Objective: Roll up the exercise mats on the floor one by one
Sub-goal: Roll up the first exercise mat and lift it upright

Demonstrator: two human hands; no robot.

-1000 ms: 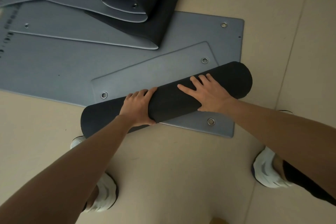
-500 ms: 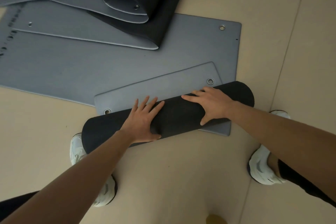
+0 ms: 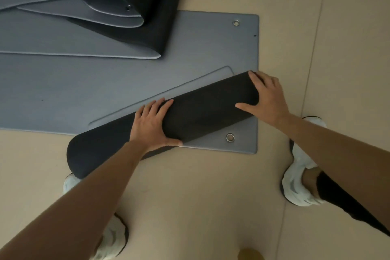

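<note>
Pressing the rolled mat (image 3: pixel 200 116), left hand (image 3: pixel 150 124) and right hand (image 3: pixel 267 99) lie flat, apparently spread open.

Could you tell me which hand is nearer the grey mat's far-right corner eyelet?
Right. The right hand rests at the end of the black roll, below the eyelet; the left hand rests mid-roll, farther left.
</note>
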